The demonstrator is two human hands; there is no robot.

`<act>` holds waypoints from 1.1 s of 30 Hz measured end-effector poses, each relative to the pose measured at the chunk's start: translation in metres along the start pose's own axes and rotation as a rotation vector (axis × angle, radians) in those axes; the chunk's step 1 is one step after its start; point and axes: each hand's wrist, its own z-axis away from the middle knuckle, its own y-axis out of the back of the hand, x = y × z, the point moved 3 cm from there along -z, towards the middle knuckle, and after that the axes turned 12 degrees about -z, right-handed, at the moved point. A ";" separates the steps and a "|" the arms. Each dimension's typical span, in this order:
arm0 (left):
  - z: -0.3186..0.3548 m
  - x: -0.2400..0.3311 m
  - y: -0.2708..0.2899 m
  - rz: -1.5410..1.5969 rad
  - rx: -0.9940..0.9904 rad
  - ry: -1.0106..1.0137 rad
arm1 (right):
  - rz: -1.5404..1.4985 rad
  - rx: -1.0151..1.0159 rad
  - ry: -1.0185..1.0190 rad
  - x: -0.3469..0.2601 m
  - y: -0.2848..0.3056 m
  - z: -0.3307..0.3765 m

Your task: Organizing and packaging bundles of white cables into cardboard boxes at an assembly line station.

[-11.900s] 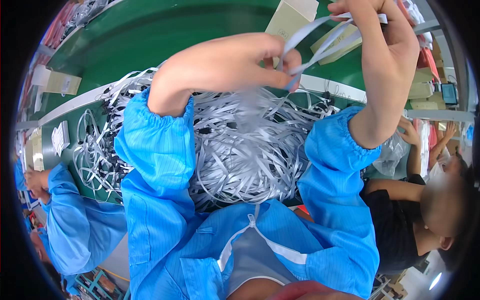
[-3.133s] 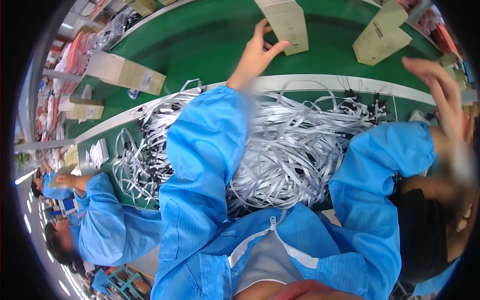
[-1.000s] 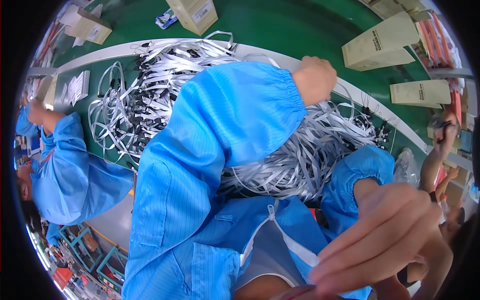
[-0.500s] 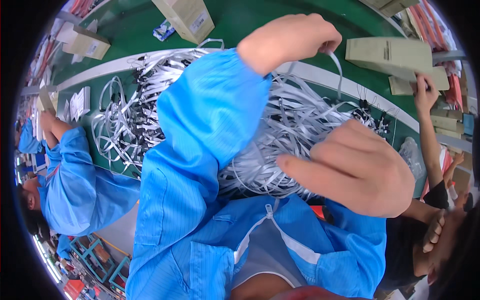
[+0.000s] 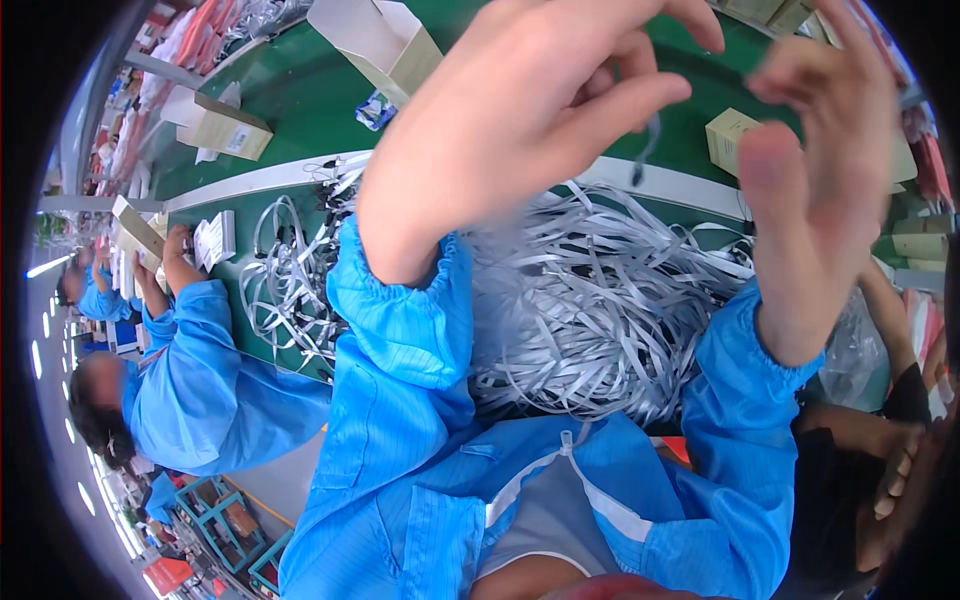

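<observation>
A large heap of grey-white lanyards (image 5: 600, 300) with dark fittings lies tangled in front of my body. My left hand (image 5: 510, 110) is raised over the far side of the heap, its inner fingers curled, its thumb and forefinger stretched out. From beneath it hangs a lanyard with a dark end (image 5: 645, 155); the grip on it is mostly hidden behind the thumb. To the right, my right hand (image 5: 825, 170) is lifted with fingers and thumb spread, slightly blurred, and I see nothing in it. Both blue sleeves rise from the lower edge.
An open cream carton (image 5: 385, 45) stands on the green table (image 5: 300, 105), a blue packet (image 5: 375, 112) beside it. Another carton (image 5: 728, 138) is partly behind my right hand. A clear plastic bag (image 5: 855, 350) lies right. Co-workers sit at the left (image 5: 220, 380) and right.
Both hands have moved up and away from my body. My right hand has gone from curled fingers to spread ones. The view has shifted, and the cartons at left appear lower and farther right.
</observation>
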 end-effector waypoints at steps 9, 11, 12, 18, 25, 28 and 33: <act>0.001 0.008 -0.007 0.182 0.136 -0.129 | 0.151 -0.236 -0.217 -0.008 0.002 -0.007; -0.004 0.007 0.000 0.177 -0.150 -0.007 | 0.125 -0.070 -0.122 -0.009 0.028 0.000; -0.003 0.002 0.003 0.173 -0.291 0.055 | 0.112 0.011 -0.074 -0.009 0.044 0.005; 0.021 -0.036 0.012 0.257 0.067 -0.197 | 0.107 -0.419 -0.056 0.026 0.140 0.011; 0.031 -0.043 0.022 0.014 0.806 -0.236 | -0.227 -0.484 -0.050 0.037 -0.048 -0.025; 0.035 -0.047 0.040 -0.013 1.123 -0.289 | -0.465 -0.463 -0.419 0.038 -0.041 -0.035; 0.073 -0.070 0.082 -0.060 1.242 0.145 | -0.746 -0.420 -0.508 0.045 -0.001 -0.044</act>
